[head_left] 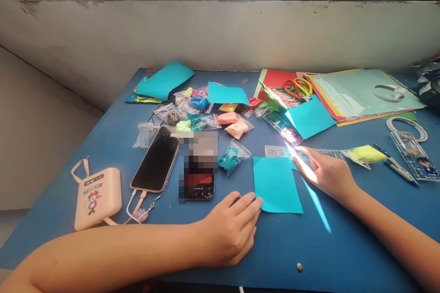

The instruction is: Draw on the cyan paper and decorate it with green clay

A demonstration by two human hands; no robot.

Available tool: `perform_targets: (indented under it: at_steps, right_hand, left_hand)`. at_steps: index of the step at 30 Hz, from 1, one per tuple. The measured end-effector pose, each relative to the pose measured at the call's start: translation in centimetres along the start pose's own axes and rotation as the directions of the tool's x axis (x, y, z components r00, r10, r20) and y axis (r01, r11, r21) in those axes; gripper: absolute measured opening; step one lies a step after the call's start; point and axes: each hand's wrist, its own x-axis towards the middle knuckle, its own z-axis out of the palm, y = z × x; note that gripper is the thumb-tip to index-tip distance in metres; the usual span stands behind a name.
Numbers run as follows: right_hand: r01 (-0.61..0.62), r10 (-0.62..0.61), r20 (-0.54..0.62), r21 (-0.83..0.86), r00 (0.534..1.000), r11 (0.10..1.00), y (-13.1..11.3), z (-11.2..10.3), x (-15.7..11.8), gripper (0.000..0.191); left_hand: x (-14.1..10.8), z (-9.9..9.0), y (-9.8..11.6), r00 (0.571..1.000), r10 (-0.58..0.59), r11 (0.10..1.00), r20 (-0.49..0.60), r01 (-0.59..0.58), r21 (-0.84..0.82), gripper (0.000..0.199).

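at the lower left of the frame, a pink power bank (110, 187) was noted on the blue table (330, 261), with a dark-screened phone (156, 158) laid just beside it. near the centre, a second phone (204, 192), partly pixelated, and a small bag of teal material (229, 159) were observed. at lower centre, the left hand (237, 222) was rested on the table, fingers extended and unclenched, the left edge of a blue sheet (277, 185) being touched by the fingertips. the sheet was located right of centre, lying flat, its top edge near a stencil ruler (274, 151). right of the sheet, the right hand (325, 174) was placed over the ruler, thumb and forefinger near the sheet's upper right corner; whether either was grasped could not be told. farther right, a bag of yellow material (367, 153) and a tape roll (388, 124) were seen.
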Motion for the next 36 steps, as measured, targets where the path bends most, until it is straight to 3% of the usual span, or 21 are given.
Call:
perform_targets:
  at_steps: [8,15,36]
  right_hand:
    - [-0.19,0.183,0.145,0.03,0.972,0.981,0.3,0.62,-0.62,0.058]
    - [-0.225,0.208,0.236,0.05,0.949,0.973,0.52,0.62,-0.79,0.054]
    - [-0.417,0.351,0.319,0.169,0.88,0.893,0.75,0.21,-0.43,0.057]
  left_hand:
    - [0.07,0.12,-0.29,1.0,0.02,1.0,0.006,-0.019,-0.016,0.031]
    - [0.24,0.25,-0.38,0.999,0.034,0.999,0.002,-0.034,-0.006,0.03]
    - [0.1,0.52,-0.57,0.992,0.062,0.997,-0.11,-0.056,0.057,0.023]
